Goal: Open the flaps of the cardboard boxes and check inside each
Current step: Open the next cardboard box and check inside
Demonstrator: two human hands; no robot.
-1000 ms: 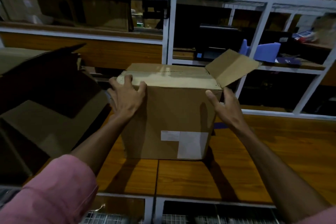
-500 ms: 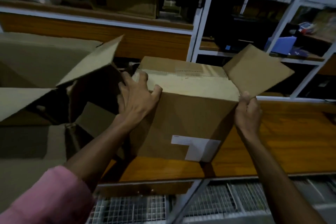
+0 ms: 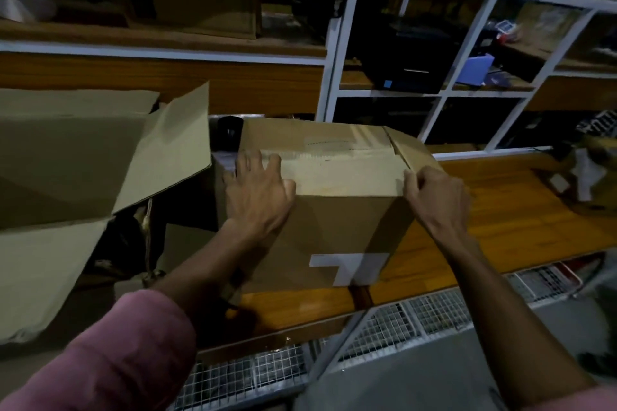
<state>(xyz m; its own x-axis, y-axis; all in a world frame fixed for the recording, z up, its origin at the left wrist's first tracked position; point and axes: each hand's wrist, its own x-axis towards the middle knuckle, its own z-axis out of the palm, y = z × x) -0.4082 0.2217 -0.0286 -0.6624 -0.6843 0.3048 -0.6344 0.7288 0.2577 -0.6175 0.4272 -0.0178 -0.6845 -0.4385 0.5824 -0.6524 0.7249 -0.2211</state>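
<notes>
Left hand [image 3: 258, 197] grip flat, fingers spread on cardboard box [image 3: 320, 210] top near-left corner. Right hand [image 3: 437, 197] grip curled, pinching side flap [image 3: 412, 152] at box's right edge. Box sits on table [image 3: 500, 227]; open box [image 3: 83, 160] left of left hand.

**2 cardboard boxes on the wooden shelf**

The brown box [image 3: 334, 210] stands upright near the shelf's front edge, its top flaps lying flat, a white label [image 3: 350, 269] low on its front. Just left, a larger box [image 3: 66, 160] gapes open, flaps [image 3: 167, 150] raised and splayed outward.
</notes>
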